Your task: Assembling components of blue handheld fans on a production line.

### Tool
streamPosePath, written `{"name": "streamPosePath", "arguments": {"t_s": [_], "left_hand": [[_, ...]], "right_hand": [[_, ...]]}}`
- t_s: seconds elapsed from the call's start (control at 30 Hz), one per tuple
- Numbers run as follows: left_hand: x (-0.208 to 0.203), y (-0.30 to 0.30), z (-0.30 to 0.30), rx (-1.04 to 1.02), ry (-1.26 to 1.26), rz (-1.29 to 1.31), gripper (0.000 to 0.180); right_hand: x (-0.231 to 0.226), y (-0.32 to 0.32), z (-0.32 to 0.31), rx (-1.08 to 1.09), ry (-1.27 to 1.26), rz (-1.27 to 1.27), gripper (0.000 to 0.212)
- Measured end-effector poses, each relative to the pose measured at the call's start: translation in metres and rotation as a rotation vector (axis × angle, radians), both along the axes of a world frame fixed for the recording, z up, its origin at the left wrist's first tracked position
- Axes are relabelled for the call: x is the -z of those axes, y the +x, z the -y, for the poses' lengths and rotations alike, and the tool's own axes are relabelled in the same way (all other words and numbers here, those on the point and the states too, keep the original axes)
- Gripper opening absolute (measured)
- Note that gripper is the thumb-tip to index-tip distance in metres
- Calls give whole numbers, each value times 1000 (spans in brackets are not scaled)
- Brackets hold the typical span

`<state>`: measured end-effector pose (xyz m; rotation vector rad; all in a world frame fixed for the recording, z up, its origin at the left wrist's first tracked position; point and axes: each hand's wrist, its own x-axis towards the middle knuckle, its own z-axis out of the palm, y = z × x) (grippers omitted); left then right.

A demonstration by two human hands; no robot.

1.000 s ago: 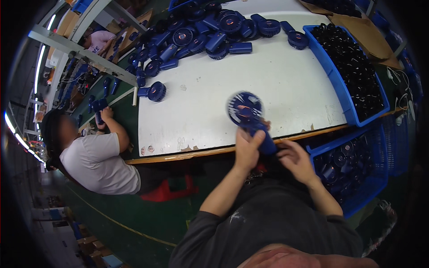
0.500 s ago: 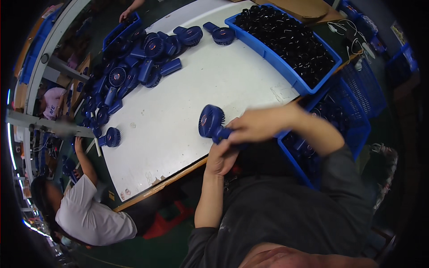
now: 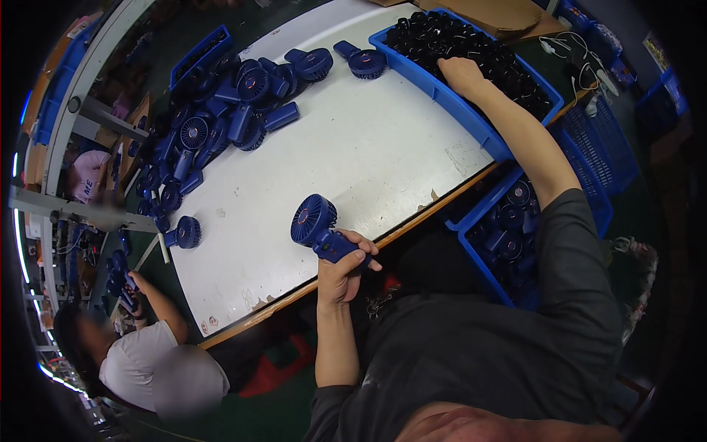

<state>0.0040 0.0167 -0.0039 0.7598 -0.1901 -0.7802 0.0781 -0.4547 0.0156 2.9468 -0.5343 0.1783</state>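
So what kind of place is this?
Most likely a factory assembly workshop. Many matching blue handheld fans are heaped on a white worktable, a blue bin is full of small black parts, and a co-worker sits nearby with similar blue items.

Our white surface point(image 3: 342, 140) has a red stool point(image 3: 277, 377) below its near edge. Past the left edge, we see strip lights point(image 3: 21, 247).
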Motion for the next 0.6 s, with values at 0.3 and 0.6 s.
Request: {"name": "streamPosePath", "arguments": {"t_s": [0.3, 0.6], "left_hand": [[3, 1, -1, -64, 123, -5, 23], [6, 1, -7, -106, 224, -2, 21]], "right_hand": [[-2, -6, -2, 75, 111, 38, 19], [-30, -20, 23, 151, 709, 378, 43]]}}
